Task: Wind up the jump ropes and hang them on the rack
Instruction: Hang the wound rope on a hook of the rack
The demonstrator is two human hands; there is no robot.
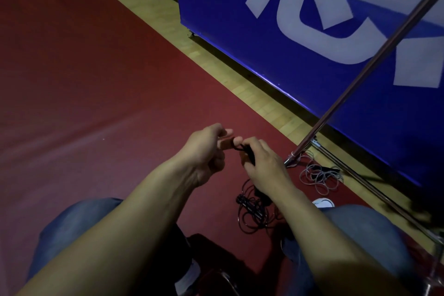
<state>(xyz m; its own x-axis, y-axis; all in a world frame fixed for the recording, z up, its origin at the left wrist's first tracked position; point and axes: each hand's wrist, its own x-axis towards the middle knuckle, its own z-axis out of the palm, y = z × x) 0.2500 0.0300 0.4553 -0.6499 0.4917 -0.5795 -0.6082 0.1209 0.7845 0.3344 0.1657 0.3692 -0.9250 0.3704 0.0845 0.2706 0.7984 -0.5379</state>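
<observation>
My left hand [206,151] and my right hand [262,163] meet above the red floor, both pinching a black jump rope [249,154] between the fingertips. The right hand's fingers curl round the rope's black handle. The rest of that rope hangs down into a loose black tangle [252,211] on the floor between my knees. A second, grey jump rope [319,176] lies coiled on the floor beside the foot of the metal rack pole [360,77]. The pole slants up to the upper right.
A blue banner board [312,31] with large white characters stands along the right. A strip of wooden floor [216,65] runs beside the red mat [96,79]. The rack's base bar [374,192] lies on the floor at right. Black equipment sits far back.
</observation>
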